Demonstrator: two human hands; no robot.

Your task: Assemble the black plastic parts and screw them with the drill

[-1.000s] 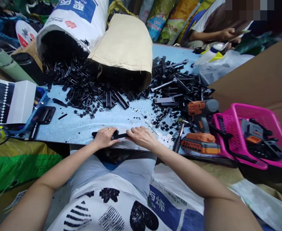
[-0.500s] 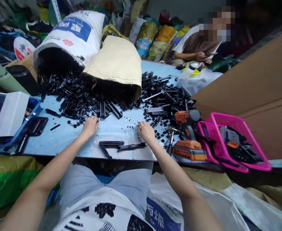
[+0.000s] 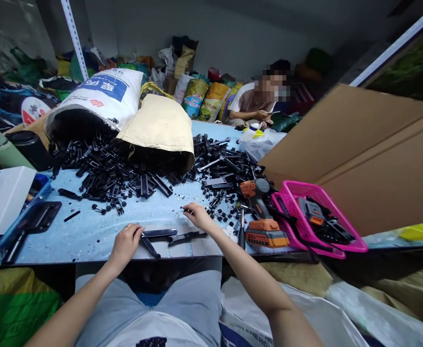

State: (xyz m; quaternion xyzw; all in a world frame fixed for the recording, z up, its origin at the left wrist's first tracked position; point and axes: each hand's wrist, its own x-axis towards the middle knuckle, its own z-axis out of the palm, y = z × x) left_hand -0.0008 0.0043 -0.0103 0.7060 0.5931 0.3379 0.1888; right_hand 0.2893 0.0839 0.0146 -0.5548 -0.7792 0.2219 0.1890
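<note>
My left hand (image 3: 125, 242) rests curled at the near edge of the blue table (image 3: 88, 233), its fingers closed on the left end of a black hinged plastic assembly (image 3: 168, 236) that lies flat there. My right hand (image 3: 197, 216) is just beyond that assembly's right end, fingertips pinched together on a tiny dark piece I cannot make out, next to scattered small black parts (image 3: 226, 212). A large heap of black plastic parts (image 3: 125, 173) spills across the table behind both hands.
Two open sacks, white (image 3: 96, 103) and tan (image 3: 159, 132), lie at the back. An orange cordless drill (image 3: 260, 212) and a pink basket (image 3: 316, 217) sit right of my hand. Cardboard (image 3: 359, 144) leans at right. A person (image 3: 257, 101) sits across. A white box (image 3: 2, 197) sits left.
My left hand came back from the parts heap to the assembly's left end. My right hand moved slightly nearer. The camera tilted up, showing more of the room.
</note>
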